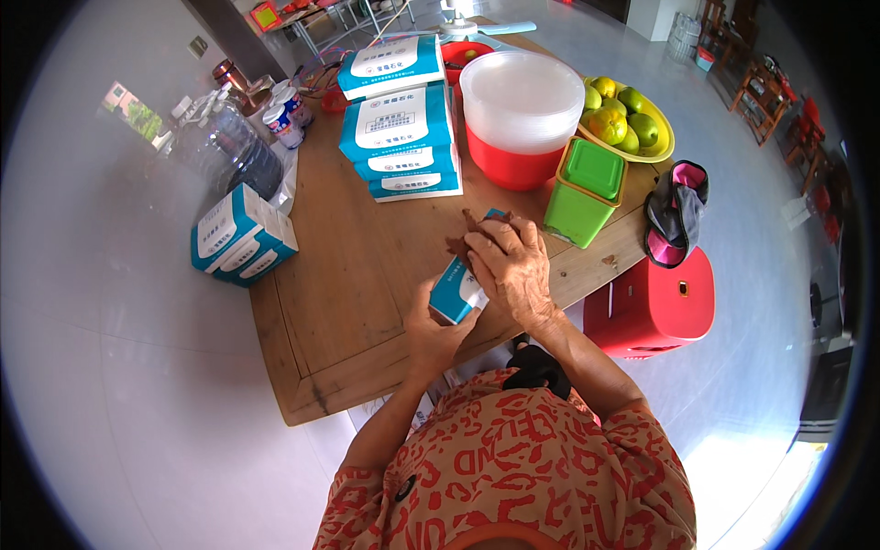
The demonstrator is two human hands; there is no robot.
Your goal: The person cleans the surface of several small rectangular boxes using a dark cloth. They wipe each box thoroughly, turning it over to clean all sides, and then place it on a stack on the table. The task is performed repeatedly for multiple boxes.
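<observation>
My left hand grips the near end of a teal-and-white carton, which looks like a tissue box and bears writing. It is held tilted above the near part of the wooden table. My right hand lies across the carton's upper side with a crumpled brown cloth under its fingers. The hand and cloth hide much of the carton. Beyond my hands rises a stack of similar cartons. A smaller stack of them sits at the table's left edge.
A red basin holds nested clear plastic bowls. Close by are a green lidded canister and a yellow fruit basin. Dark-and-pink fabric lies at the right edge, above a red stool. Large plastic bottles stand left.
</observation>
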